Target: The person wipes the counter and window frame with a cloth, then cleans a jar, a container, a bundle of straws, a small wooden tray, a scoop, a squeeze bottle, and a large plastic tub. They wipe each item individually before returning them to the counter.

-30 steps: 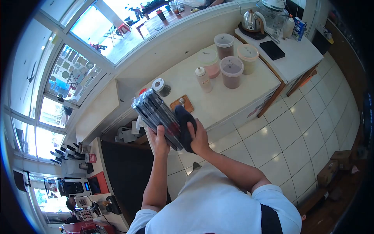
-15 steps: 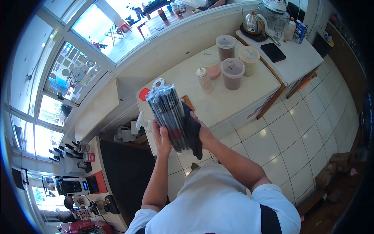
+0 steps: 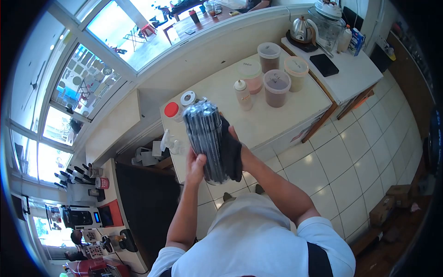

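A clear plastic pack of long, thin dark pieces that look like straws (image 3: 205, 141) is held up in front of me, over the near edge of the counter. My left hand (image 3: 195, 167) grips its lower left side, thumb across the front. On the other side, my right hand (image 3: 243, 152) is closed round a black cloth (image 3: 230, 152) pressed against the pack. Most of the right hand's fingers are hidden behind the cloth. Just beyond the pack stand a red-lidded jar (image 3: 172, 111) and a white-lidded jar (image 3: 188, 98).
The white counter (image 3: 207, 87) carries several lidded tubs (image 3: 277, 87) and a squeeze bottle (image 3: 242, 95). Right of it, a side table (image 3: 346, 83) holds a kettle (image 3: 302, 31) and a black tablet-like slab (image 3: 324, 65). A spray bottle (image 3: 171, 143) is left of the pack.
The pack has shifted slightly right and turned more upright, both hands moving with it. The red-lidded jar shows more fully.
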Demonstrator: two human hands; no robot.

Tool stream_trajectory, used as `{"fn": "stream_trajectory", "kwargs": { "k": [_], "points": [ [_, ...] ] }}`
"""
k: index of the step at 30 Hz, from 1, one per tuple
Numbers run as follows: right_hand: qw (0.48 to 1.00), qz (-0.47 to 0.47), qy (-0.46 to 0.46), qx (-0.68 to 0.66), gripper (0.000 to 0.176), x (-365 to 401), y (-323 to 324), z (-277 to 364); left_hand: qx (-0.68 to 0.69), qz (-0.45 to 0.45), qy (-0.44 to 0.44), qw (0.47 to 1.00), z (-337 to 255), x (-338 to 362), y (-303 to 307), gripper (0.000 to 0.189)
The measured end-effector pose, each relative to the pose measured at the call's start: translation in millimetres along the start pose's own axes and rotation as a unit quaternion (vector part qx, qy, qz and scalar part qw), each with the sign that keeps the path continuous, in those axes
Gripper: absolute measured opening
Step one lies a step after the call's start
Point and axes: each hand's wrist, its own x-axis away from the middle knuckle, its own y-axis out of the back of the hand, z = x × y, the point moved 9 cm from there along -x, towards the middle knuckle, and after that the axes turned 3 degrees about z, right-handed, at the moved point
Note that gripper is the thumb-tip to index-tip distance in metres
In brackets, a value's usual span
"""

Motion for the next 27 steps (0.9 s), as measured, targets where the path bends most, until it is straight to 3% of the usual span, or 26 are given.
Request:
{"fn": "stream_trajectory", "kwargs": {
  "k": [2, 5, 9, 10, 11, 13, 14, 17, 21, 23, 27],
  "points": [
    [0.982, -0.018, 0.086, 0.17, 0.085, 19.9, -11.7, 15.5, -0.013, 0.005, -0.004, 1.0, -2.0, -8.1, 8.3, 0.084],
    [0.887, 0.027, 0.206, 0.412, 0.09, 35.2, -33.9, 35.3, -0.075, 0.033, -0.032, 0.996, -18.7, -10.1, -0.3, 0.082],
    [0.931, -0.008, 0.202, 0.305, 0.079, 36.4, -23.9, 44.7, -0.238, 0.036, -0.137, 0.961, -63.1, -16.9, -28.5, 0.086],
    [0.93, -0.044, 0.212, 0.297, 0.073, 39.2, -20.8, 47.2, -0.279, -0.013, -0.128, 0.952, -76.8, -16.1, -28.3, 0.087],
    [0.928, -0.079, 0.222, 0.289, 0.068, 43.1, -16.5, 49.9, -0.274, 0.01, -0.071, 0.959, -69.8, -17.2, -30.6, 0.086],
    [0.874, -0.143, 0.259, 0.386, 0.057, 52.7, -11.0, 58.9, -0.258, 0.056, 0.042, 0.964, -51.6, -16.5, -32.5, 0.087],
    [0.841, -0.173, 0.277, 0.431, 0.053, 57.4, -8.2, 62.4, -0.24, 0.066, 0.044, 0.968, -50.0, -18.6, -34.9, 0.087],
    [0.813, -0.243, 0.287, 0.443, 0.05, 67.2, 22.9, 65.2, -0.189, 0.083, 0.043, 0.977, -37.5, -25.2, -45.2, 0.092],
    [0.826, -0.375, 0.274, 0.318, 0.046, 89.7, 106.3, 75.3, -0.177, 0.04, 0.0, 0.983, 6.9, -43.1, -59.5, 0.098],
    [0.856, -0.38, 0.245, 0.248, 0.046, 109.5, 128.3, 80.8, -0.226, -0.002, -0.053, 0.973, 37.0, -56.8, -57.7, 0.098],
    [0.893, -0.363, 0.237, 0.121, 0.048, 151.2, 149.3, 82.6, -0.269, -0.055, -0.06, 0.96, 54.5, -77.4, -63.1, 0.1]
  ]
}}
